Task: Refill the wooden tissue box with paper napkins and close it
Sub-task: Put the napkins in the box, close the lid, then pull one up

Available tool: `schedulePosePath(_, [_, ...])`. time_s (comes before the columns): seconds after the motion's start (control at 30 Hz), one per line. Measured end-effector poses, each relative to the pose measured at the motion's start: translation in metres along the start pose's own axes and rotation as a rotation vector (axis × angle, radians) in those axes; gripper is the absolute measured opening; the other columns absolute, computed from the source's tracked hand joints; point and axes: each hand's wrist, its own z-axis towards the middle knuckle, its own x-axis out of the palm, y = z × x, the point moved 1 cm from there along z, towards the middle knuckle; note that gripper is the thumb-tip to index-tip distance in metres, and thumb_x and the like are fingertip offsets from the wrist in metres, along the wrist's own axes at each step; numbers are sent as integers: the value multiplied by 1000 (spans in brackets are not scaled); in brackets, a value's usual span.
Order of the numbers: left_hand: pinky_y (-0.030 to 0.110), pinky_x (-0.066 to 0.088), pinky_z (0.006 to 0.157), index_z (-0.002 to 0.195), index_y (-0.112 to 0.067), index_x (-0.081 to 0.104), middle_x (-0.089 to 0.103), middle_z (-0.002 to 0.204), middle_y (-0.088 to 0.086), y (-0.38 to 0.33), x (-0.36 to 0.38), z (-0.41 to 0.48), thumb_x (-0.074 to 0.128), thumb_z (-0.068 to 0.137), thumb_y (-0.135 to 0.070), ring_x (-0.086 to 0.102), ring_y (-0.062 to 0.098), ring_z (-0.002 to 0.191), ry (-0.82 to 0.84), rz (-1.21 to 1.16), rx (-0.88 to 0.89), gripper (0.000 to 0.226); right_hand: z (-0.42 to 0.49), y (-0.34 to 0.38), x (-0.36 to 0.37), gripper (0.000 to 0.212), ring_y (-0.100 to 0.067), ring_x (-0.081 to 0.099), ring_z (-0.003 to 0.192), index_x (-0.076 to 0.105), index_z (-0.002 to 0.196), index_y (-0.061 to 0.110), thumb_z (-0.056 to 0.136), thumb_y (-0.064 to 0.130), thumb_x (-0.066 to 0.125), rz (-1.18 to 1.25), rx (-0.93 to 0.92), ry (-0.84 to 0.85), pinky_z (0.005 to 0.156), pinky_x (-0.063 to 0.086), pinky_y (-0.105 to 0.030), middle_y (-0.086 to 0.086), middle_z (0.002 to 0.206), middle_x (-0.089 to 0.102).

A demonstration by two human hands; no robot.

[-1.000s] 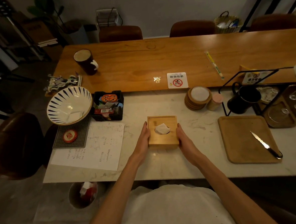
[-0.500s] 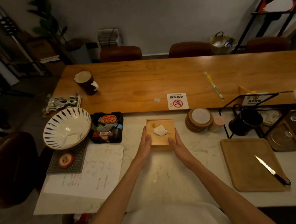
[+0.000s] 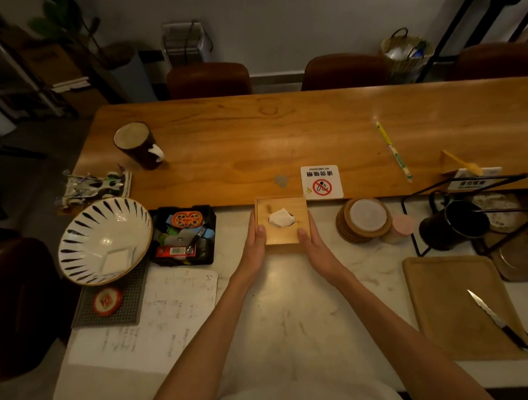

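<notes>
I am reading "NO SMOKING" on the sign [image 3: 321, 182] just beyond the wooden tissue box [image 3: 282, 220]; my left hand [image 3: 255, 250] and right hand [image 3: 316, 247] are clamping its sides on the marble surface [image 3: 294, 306], a white napkin [image 3: 281, 218] poking through its closed lid.

A honey-brown tissue box [image 3: 282, 220] with a white napkin [image 3: 281, 218] is seen on a pale, veined marble counter [image 3: 288, 322]. A white bowl [image 3: 104, 240] is patterned with dark blue radiating strokes. An orange-brown wooden table [image 3: 283, 136] and a red-and-white no-smoking sign [image 3: 321, 182] are shown behind.

Marble counter [image 3: 294, 306] under wooden tissue box [image 3: 283, 226], bowl [image 3: 104, 240], cutting board [image 3: 461, 308]
</notes>
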Motion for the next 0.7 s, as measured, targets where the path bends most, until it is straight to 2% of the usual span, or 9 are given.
schedulePosePath(0.1, [27, 19, 119, 156, -28, 9, 20, 161, -6, -2, 2, -1, 25, 107, -32, 22, 9, 145, -17, -8, -2, 52, 2, -1, -3, 57, 3, 26, 140, 4, 155, 29, 105, 33, 31, -3, 5, 24, 105, 26, 0, 17, 157, 23])
schedulePosePath(0.2, [27, 19, 118, 156, -27, 10, 21, 161, -5, -2, 3, 0, 25, 107, -31, 22, 10, 145, -25, -2, 12, 52, 0, -1, -3, 54, 8, 28, 137, 6, 155, 32, 106, 35, 29, 1, -4, 18, 102, 26, 2, 20, 154, 25])
schedulePosePath(0.33, [33, 16, 122, 156, -28, 7, 16, 163, -5, -1, 3, -1, 25, 107, -34, 17, 12, 148, -11, 32, 3, 53, -7, 3, 3, 53, 4, 26, 138, 4, 154, 32, 106, 33, 27, 14, 15, -3, 100, 23, 5, 21, 151, 22])
schedulePosePath(0.4, [35, 15, 122, 156, -26, 6, 14, 163, -3, -2, 3, -2, 25, 107, -34, 16, 14, 148, -12, 76, 5, 54, -9, 6, 2, 55, -1, 25, 140, 4, 154, 30, 106, 35, 29, 18, -1, 9, 108, 24, -4, 18, 153, 23])
schedulePosePath(0.47, [41, 19, 122, 156, -26, 5, 18, 162, 1, -6, 1, -1, 25, 105, -39, 21, 20, 147, 8, 163, -2, 56, -9, 6, -3, 61, -6, 27, 143, 9, 154, 33, 102, 42, 39, 7, -9, 58, 118, 24, -26, 14, 157, 26])
schedulePosePath(0.53, [45, 27, 117, 156, -28, 6, 26, 159, 5, -16, -1, 1, 27, 104, -42, 31, 28, 143, 10, 313, -42, 58, -3, 0, -8, 69, -12, 32, 143, 17, 153, 35, 95, 52, 50, -21, 5, 92, 119, 26, -42, 11, 156, 33])
schedulePosePath(0.6, [44, 33, 110, 155, -26, 10, 36, 154, 10, -27, -1, 0, 31, 105, -34, 39, 34, 137, -65, 444, -102, 55, -6, 7, -5, 73, -16, 35, 142, 22, 153, 27, 93, 57, 50, -65, 17, 36, 118, 28, -45, 4, 155, 37])
schedulePosePath(0.7, [47, 43, 100, 143, -19, 31, 52, 139, 15, -36, -1, -16, 35, 103, -26, 51, 36, 123, -214, 571, -65, 41, -28, 19, 7, 67, -23, 28, 145, 20, 154, 17, 100, 53, 35, -153, 75, -225, 119, 23, -40, -6, 159, 28])
